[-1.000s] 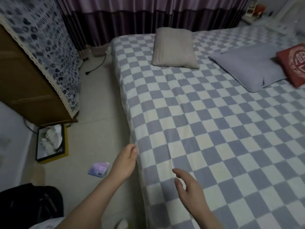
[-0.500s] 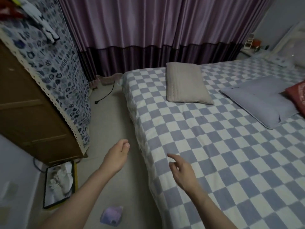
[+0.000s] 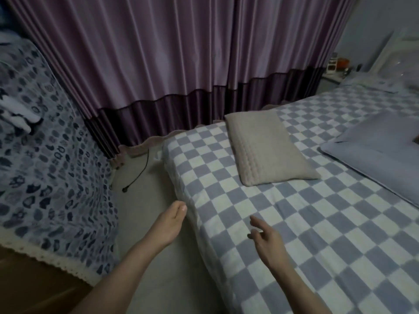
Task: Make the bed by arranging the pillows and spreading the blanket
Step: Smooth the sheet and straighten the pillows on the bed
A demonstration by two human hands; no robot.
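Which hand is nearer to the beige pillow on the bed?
The right hand. It is over the checkered blanket, below the beige pillow in the picture. The left hand is off the bed at its side edge, farther to the left.

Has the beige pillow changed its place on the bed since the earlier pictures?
No. The beige pillow lies on the same squares of the checkered blanket, near the curtain-side edge; only the camera moved.

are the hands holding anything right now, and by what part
Nothing is held. The left hand sits at the edge of the checkered blanket, fingers relaxed, while the right hand hovers open above it.
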